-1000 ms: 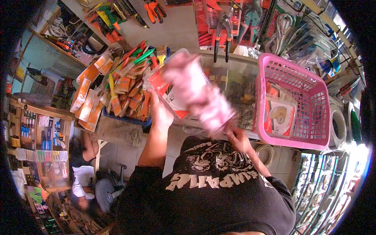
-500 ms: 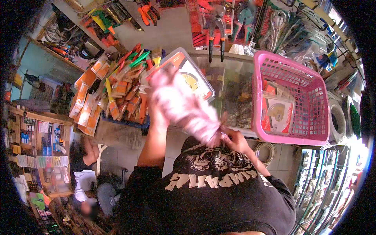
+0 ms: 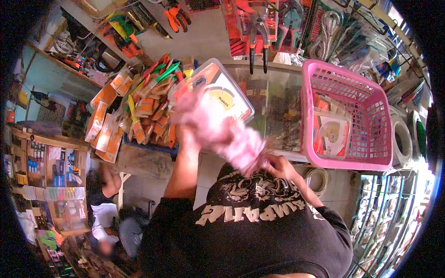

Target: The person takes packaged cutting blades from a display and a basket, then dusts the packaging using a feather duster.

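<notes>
A pink-and-white cloth (image 3: 236, 141), smeared by motion, stretches between my two hands in front of my chest. My left hand (image 3: 189, 135) grips its upper end, and folds of the fabric hide most of the fingers. At the lower right end, my right hand (image 3: 279, 167) is closed with its fingers pinched together beside the cloth's edge; what exactly lies in the pinch is hard to make out. Behind the cloth, a clear plastic case (image 3: 236, 99) with a yellow-and-white saw-disc label leans on the glass counter, partly covered.
Packaged paintbrushes (image 3: 150, 109) are heaped left of the case. A pink basket (image 3: 347, 160) holding flat disc packs sits to the right on the glass counter (image 3: 285, 102). Pliers (image 3: 258, 44) hang above. Another person (image 3: 103, 215) is at lower left.
The cloth's blurred folds have shifted and bunched between my hands, while both hands stay in nearly the same place. The surroundings have moved slightly right in view.
</notes>
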Motion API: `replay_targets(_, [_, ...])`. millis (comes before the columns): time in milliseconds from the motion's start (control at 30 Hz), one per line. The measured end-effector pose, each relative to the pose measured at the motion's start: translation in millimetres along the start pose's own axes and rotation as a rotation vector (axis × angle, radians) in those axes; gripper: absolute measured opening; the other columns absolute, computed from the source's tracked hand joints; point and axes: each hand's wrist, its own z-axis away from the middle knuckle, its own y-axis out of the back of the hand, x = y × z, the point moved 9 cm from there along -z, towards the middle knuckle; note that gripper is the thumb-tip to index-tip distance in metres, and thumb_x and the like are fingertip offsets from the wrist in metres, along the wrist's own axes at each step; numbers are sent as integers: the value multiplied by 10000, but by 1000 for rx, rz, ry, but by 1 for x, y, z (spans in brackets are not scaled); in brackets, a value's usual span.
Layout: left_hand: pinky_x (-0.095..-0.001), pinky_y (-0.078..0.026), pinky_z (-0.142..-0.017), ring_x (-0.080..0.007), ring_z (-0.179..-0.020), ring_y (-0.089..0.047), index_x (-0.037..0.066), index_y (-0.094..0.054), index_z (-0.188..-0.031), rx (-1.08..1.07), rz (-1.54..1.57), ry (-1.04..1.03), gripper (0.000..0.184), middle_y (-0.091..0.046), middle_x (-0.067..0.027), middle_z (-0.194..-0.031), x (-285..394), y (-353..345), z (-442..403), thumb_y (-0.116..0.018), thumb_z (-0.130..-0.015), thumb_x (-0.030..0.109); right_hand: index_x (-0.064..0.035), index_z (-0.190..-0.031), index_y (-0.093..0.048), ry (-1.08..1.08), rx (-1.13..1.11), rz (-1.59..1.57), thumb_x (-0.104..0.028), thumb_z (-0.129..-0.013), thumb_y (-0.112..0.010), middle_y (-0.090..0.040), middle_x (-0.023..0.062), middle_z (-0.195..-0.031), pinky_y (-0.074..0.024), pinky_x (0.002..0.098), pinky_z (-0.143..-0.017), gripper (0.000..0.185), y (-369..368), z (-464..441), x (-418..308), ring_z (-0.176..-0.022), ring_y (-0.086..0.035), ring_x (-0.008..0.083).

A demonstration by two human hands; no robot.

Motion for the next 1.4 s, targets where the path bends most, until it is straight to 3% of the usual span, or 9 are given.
replay_targets(167, [-382, -275, -967, -221, -1145, -363, 77, -383, -1222, 146, 237, 78, 619, -403, -90, -1231, 2, -7, 0, -269, -845, 554, -10, -994, -540, -447, 125, -224, -330, -827, -507, -577, 187, -879, -426, 337, -744, 362, 2, 10, 40, -827, -570, 244])
replay_targets(300, [-405, -324, -935, -222, -1142, -382, 98, -322, -1267, 100, 104, 62, 535, -376, -84, -1267, 1, 4, -6, -318, -870, 457, -10, -982, -546, 13, 54, 41, -334, -838, -478, -574, 201, -835, -423, 343, -727, 360, -4, -3, -3, -784, -565, 243])
replay_targets(400, [-360, -314, -953, -213, -1144, -382, 60, -363, -1233, 53, 295, 56, 464, -424, -95, -1226, 7, -3, -9, -355, -883, 363, -15, -991, -544, -299, 190, -151, -347, -830, -490, -578, 203, -856, -426, 362, -731, 373, 9, 0, 18, -830, -576, 272])
replay_targets(433, [-355, -323, -946, -217, -1130, -396, 59, -339, -1244, -32, 492, 122, 477, -435, -95, -1212, 2, -8, -9, -356, -882, 369, -26, -1020, -537, -502, 179, -209, -352, -829, -489, -585, 197, -908, -422, 369, -768, 381, 7, 5, 26, -910, -566, 297])
replay_targets(567, [-336, -359, -918, -231, -1072, -454, 55, -242, -1287, -408, 1270, 402, 542, -480, -96, -1159, 0, -24, -7, -360, -879, 392, -44, -1044, -530, -185, 51, -43, -398, -823, -478, -579, 197, -951, -415, 357, -803, 421, 1, -6, 4, -953, -551, 287])
replay_targets(667, [-351, -342, -931, -234, -1077, -436, 68, -229, -1299, 18, 287, 111, 580, -438, -96, -1176, 15, 0, -16, -391, -861, 412, -78, -1063, -526, -341, 217, -96, -467, -798, -487, -580, 200, -920, -430, 377, -769, 472, 9, -3, 12, -910, -553, 325])
replay_targets(1100, [-385, -329, -933, -233, -1102, -415, 65, -321, -1255, 46, -33, 70, 605, -412, -87, -1219, 34, 44, -30, -272, -858, 519, -38, -890, -539, -265, 24, 308, -507, -787, -474, -561, 227, -803, -408, 453, -621, 485, -17, -51, -24, -756, -552, 391])
replay_targets(1233, [-351, -337, -919, -213, -1053, -434, 49, -376, -1212, 115, 350, 87, 504, -467, -90, -1123, 36, 51, -29, -318, -878, 423, -14, -911, -554, -351, 191, -7, -395, -870, -415, -513, 69, -576, -373, 325, -459, 407, -14, -56, -31, -509, -475, 143])
replay_targets(1400, [-338, -339, -920, -199, -1040, -450, 42, -380, -1206, 156, 322, 97, 513, -461, -84, -1152, 27, 78, -25, -338, -870, 428, -12, -884, -547, 19, 119, 258, -390, -879, -394, -476, 43, -552, -347, 285, -457, 408, -25, -58, -61, -498, -434, 113])
